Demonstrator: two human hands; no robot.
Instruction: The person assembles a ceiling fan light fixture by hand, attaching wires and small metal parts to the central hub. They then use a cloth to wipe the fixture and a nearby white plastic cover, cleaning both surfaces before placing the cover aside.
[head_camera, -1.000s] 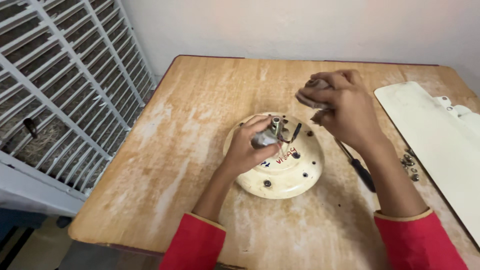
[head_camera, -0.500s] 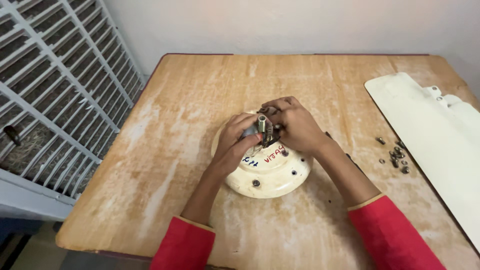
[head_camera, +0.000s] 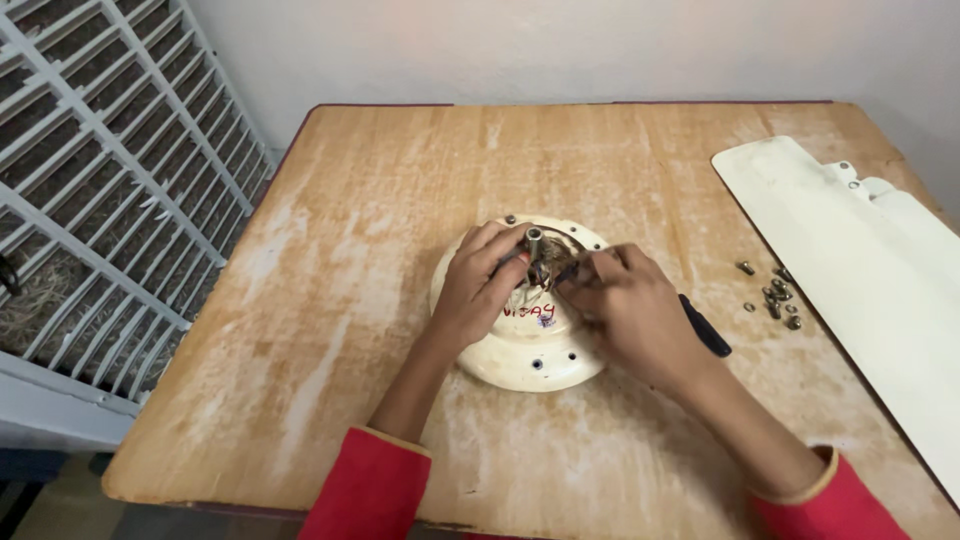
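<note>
- Now the left hand (head_camera: 480, 285) lies on the round cream motor housing (head_camera: 530, 350), near the middle of the frame; its fingers are curled and pressed around the short metal shaft (head_camera: 534, 240) from the left side.
- The right hand (head_camera: 625, 305) comes from the lower right, and its fingertips are pinched together just beside the shaft, at the bundle of wires (head_camera: 545, 275) in the centre of the housing. What exactly they pinch is too small to tell.
- The housing lies flat on the worn wooden table (head_camera: 350, 300), with its broad face up; the shaft stands about upright, so its long axis points up toward the camera.
- A dark screwdriver handle (head_camera: 705, 327) lies on the table just right of the right hand, with its long axis from upper left to lower right; the hand partly covers it.
- Small loose screws and nuts (head_camera: 772, 297) lie in a group right of the centre, near a white fan blade (head_camera: 860, 270) along the right edge of the frame.
- A white metal grille (head_camera: 90, 180) fills the upper left of the frame.
- Both sleeves (head_camera: 370, 490) are red.
</note>
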